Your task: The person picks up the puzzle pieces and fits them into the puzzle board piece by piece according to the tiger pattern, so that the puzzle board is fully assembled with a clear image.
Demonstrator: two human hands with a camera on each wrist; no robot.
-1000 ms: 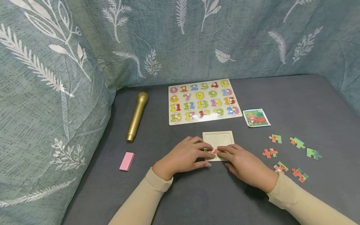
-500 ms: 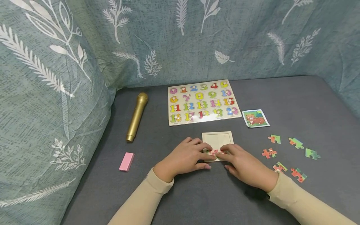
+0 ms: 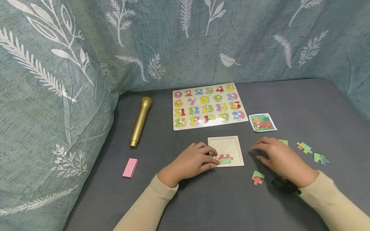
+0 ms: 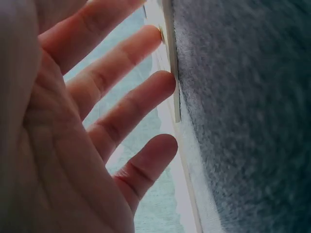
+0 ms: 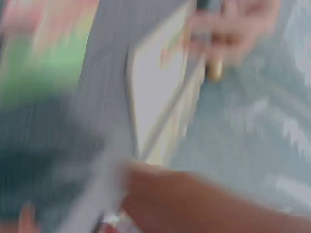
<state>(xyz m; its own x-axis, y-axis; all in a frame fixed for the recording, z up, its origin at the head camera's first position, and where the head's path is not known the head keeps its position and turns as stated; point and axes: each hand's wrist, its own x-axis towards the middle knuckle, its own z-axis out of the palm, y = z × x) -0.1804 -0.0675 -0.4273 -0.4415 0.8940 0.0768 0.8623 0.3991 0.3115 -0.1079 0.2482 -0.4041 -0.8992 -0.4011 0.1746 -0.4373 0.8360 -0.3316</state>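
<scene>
A small square wooden puzzle tray (image 3: 227,142) lies in the middle of the table. Joined red and green jigsaw pieces (image 3: 225,159) lie along its near edge. My left hand (image 3: 193,162) rests its fingertips on the tray's near left corner, covering some of the pieces; in the left wrist view its fingers (image 4: 131,102) are spread by the tray edge. My right hand (image 3: 284,160) hovers over the loose pieces on the right, fingers relaxed, with nothing seen in it. A red and green jigsaw piece (image 3: 258,177) lies below that hand. The right wrist view is blurred.
Loose jigsaw pieces (image 3: 304,147) lie at the right, some hidden by the right hand and wrist. A tiger picture card (image 3: 262,122) and a number puzzle board (image 3: 209,106) lie farther back. To the left are a gold microphone (image 3: 140,123) and a pink block (image 3: 130,167).
My right hand has left the tray and moved right, over the loose pieces. The red and green piece below it has come into view. My left hand has stayed on the tray.
</scene>
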